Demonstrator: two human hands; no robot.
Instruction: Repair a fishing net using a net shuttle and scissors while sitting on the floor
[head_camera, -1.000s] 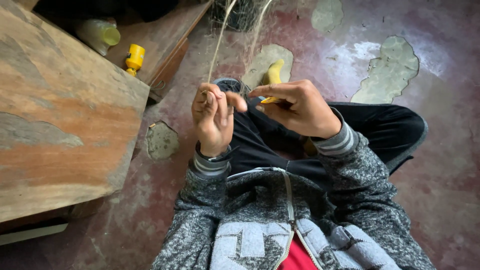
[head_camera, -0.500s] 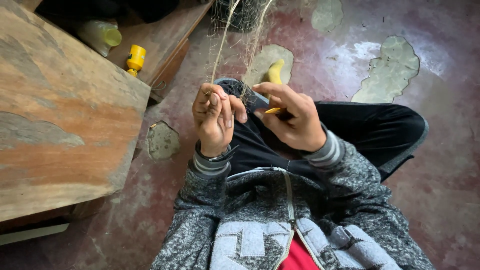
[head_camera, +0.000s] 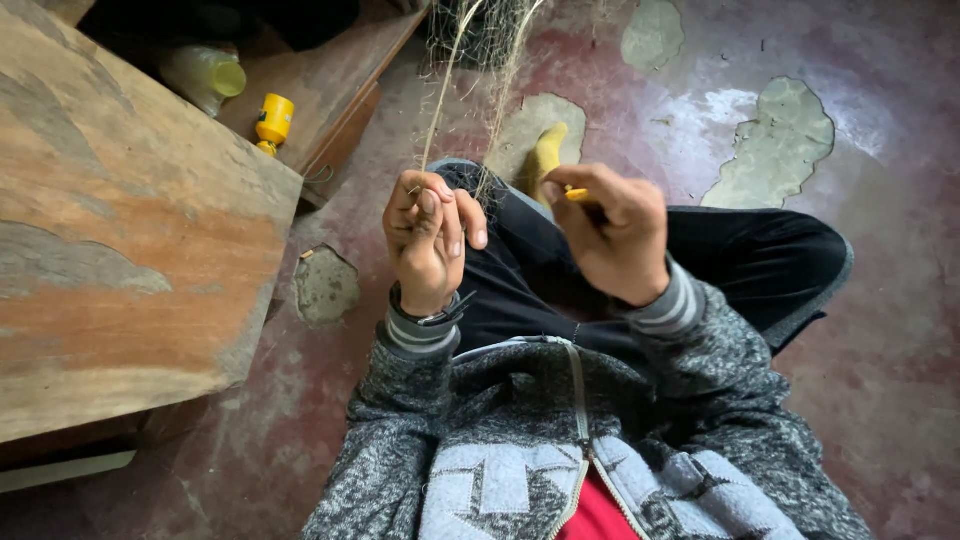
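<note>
**Net mending, mid-stitch**

Beside the wooden table (head_camera: 130, 230), over a patched red floor (head_camera: 880, 380), we sit cross-legged with fine netting (head_camera: 480, 40) strung up toward the top edge. Our left hand (head_camera: 430, 240) is closed, pinching its strands taut; our right hand (head_camera: 610, 235) is curled round a small yellow netting needle (head_camera: 577, 195). We judge a knot is being worked, calling for steady tension.
</note>
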